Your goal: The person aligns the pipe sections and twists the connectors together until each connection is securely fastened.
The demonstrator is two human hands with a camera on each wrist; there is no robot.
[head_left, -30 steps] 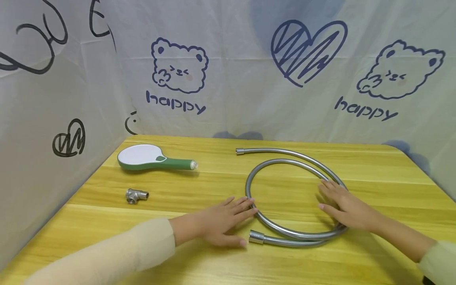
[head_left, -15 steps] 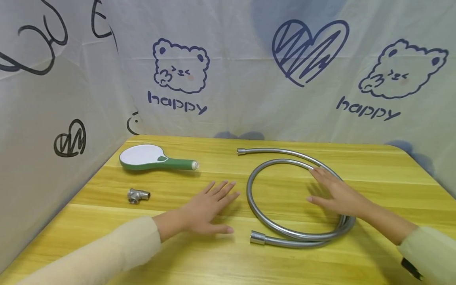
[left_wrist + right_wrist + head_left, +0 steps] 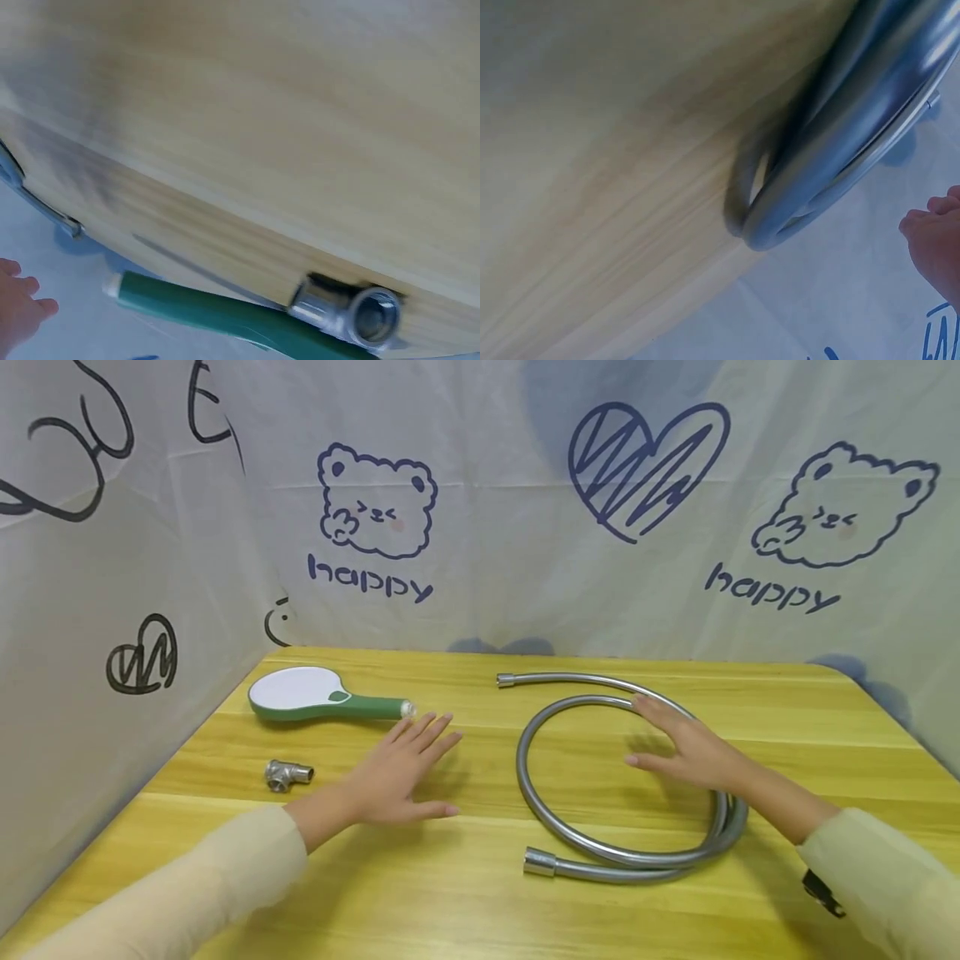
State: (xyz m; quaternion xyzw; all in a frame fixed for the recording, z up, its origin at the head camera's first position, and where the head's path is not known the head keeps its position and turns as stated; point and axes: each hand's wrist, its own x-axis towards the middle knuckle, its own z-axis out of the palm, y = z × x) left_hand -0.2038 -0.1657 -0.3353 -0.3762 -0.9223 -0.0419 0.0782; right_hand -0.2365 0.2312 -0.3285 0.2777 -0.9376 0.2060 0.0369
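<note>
Spread left hand, green-and-white oval plastic shower head at its ten o'clock, thumb-splayed right hand above coiled silver metal hose

L fingers nr showerhead, R fingers nr hose.

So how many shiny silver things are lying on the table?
2: the coiled hose by the right hand, and the little pipe fitting left of the left hand. Something tiny could be hidden beneath them.

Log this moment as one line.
left grip: empty, spread, near shower head | right grip: empty, at hose, contact unclear | metal fitting: on table
</note>
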